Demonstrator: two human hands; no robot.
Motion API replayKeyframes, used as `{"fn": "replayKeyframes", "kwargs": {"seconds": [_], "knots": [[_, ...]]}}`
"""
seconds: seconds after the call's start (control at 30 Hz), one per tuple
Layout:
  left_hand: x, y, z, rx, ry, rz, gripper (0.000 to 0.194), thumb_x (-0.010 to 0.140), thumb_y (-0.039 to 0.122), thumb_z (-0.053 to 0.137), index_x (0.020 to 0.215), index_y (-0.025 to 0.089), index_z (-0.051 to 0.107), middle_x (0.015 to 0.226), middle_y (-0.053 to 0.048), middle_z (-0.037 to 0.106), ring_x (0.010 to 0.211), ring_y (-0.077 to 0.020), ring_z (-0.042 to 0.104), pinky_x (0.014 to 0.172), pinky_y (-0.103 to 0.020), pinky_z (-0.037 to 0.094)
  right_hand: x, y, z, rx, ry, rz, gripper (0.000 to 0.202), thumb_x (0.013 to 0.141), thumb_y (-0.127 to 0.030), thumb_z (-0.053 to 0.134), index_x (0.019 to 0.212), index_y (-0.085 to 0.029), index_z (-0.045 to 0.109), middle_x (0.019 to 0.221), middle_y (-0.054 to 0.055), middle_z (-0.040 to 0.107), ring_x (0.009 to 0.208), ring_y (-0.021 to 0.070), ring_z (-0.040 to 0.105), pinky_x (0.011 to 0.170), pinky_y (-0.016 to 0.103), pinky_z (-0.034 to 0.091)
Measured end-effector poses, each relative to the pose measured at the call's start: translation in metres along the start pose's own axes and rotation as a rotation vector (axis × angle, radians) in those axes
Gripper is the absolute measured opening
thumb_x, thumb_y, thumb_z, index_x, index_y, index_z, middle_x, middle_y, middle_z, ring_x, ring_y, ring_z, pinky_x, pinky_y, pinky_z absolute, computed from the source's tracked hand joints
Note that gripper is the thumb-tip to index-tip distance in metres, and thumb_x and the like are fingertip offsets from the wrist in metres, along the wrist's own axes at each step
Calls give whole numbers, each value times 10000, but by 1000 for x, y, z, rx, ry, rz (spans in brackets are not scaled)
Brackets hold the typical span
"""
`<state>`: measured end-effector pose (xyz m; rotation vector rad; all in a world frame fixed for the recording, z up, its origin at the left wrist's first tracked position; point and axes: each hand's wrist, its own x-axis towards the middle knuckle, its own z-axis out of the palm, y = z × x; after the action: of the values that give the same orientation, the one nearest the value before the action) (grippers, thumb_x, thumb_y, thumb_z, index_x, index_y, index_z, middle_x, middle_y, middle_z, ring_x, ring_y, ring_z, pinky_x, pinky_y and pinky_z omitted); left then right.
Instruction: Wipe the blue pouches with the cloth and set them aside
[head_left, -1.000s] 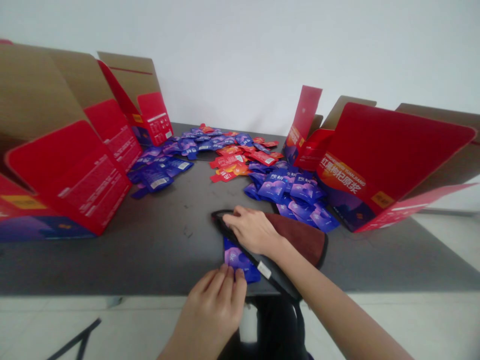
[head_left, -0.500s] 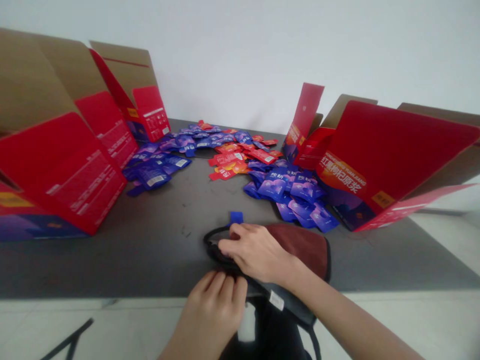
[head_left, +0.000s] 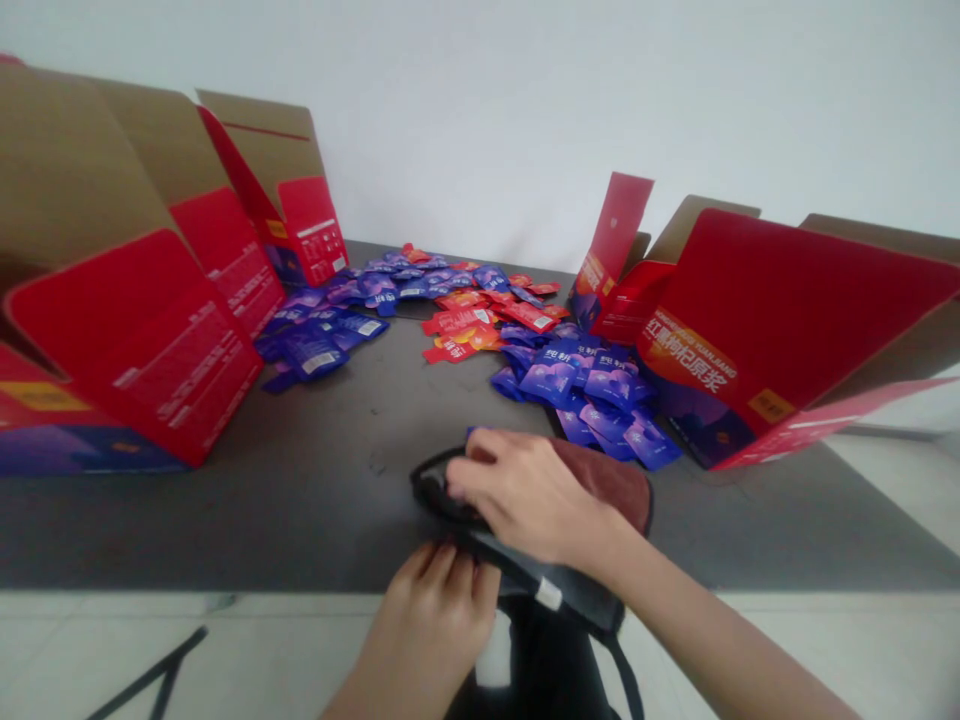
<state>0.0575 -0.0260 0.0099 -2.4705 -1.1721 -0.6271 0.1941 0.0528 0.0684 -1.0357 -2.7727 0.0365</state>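
A brown and dark grey bag with black trim (head_left: 615,480) lies on its side at the table's front edge, its mouth to the left. My left hand (head_left: 442,615) is closed on the lower rim of that mouth, with the fingertips hidden. Over the upper rim, my right hand (head_left: 532,495) has its fingers curled and closed on the bag; the thumb side is at the opening. A blue pouch just beyond the right hand is almost hidden by it. Nearby lies a heap of blue and purple pouches (head_left: 585,380).
Open red cartons (head_left: 142,340) stand at the left, and more red cartons (head_left: 735,330) at the right. Blue pouches (head_left: 315,345) and red pouches (head_left: 469,335) are spread between them on the grey table (head_left: 300,520). A white wall (head_left: 465,120) rises behind.
The right hand has shifted slightly up and right, now covering most of the blue pouch behind it. The bag's rim has tilted a little. The left hand keeps its hold.
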Motion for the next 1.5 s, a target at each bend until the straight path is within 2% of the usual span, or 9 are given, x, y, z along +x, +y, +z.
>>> {"fn": "replayKeyframes", "kwargs": {"seconds": [0.13, 0.37, 0.47, 0.63, 0.77, 0.9, 1.1, 1.3, 1.5], "knots": [[-2, 1, 3, 0, 67, 25, 303, 684, -27, 335, 677, 137, 590, 592, -54, 629, 549, -180, 593, 566, -303, 509, -7, -5, 19, -47, -147, -46, 205, 852, -204, 386, 946, -279, 552, 835, 14, 496, 667, 123, 453, 579, 249, 276], [3, -8, 2, -82, 136, 60, 333, 798, 21, 303, 828, 106, 624, 717, -74, 680, 667, -177, 641, 624, -284, 509, 48, 43, 40, -138, -28, 167, 264, 908, -288, 282, 1034, -279, 514, 879, 28, 539, 693, 147, 513, 575, 245, 300], [3, -17, -4, -295, 194, -141, 197, 806, 108, 428, 753, 172, 607, 624, 5, 650, 544, -131, 608, 555, -235, 485, 48, 49, 21, -90, 200, 263, 269, 919, -322, 272, 936, -232, 525, 840, 20, 530, 707, 145, 502, 588, 241, 313], [-5, -27, -8, -606, 305, -722, 59, 785, 240, 553, 747, 196, 563, 633, 38, 637, 590, -110, 627, 568, -182, 485, 15, 42, -34, 148, 840, 318, 238, 915, -300, 298, 789, -202, 474, 757, -5, 494, 698, 128, 472, 626, 240, 340], [-19, -29, 2, -398, 235, -876, 209, 770, 337, 563, 889, 168, 537, 786, -51, 640, 741, -218, 634, 679, -353, 517, -9, 38, -52, 229, 965, 312, 217, 898, -293, 360, 724, -203, 452, 722, -20, 477, 681, 120, 465, 632, 242, 348], [-30, -35, 6, 68, 295, -666, 448, 749, 329, 596, 1111, 90, 484, 1112, -206, 515, 1102, -354, 465, 865, -527, 403, -18, 31, -48, 268, 878, 272, 204, 896, -266, 372, 722, -199, 455, 711, -26, 463, 664, 110, 449, 608, 231, 330], [-34, -49, 4, 68, 62, -110, 288, 858, 130, 400, 1083, 191, 569, 1094, -77, 613, 1057, -255, 532, 949, -484, 347, -13, 1, -34, 232, 549, 160, 217, 914, -267, 317, 832, -199, 506, 791, -3, 480, 701, 111, 461, 612, 229, 324], [-38, -47, 16, -15, 133, 45, 355, 901, 135, 275, 917, 117, 629, 815, -83, 671, 811, -204, 613, 863, -392, 436, 11, -22, 17, 14, 51, -36, 208, 885, -261, 344, 974, -290, 529, 849, 6, 514, 680, 130, 493, 563, 242, 314], [-28, -43, 14, 31, 219, 142, 278, 866, 75, 352, 977, 84, 607, 940, -107, 672, 844, -193, 607, 821, -338, 467, 48, 7, 42, -113, -40, 77, 286, 894, -265, 274, 1088, -312, 479, 927, 39, 547, 742, 166, 552, 581, 259, 352]]}}
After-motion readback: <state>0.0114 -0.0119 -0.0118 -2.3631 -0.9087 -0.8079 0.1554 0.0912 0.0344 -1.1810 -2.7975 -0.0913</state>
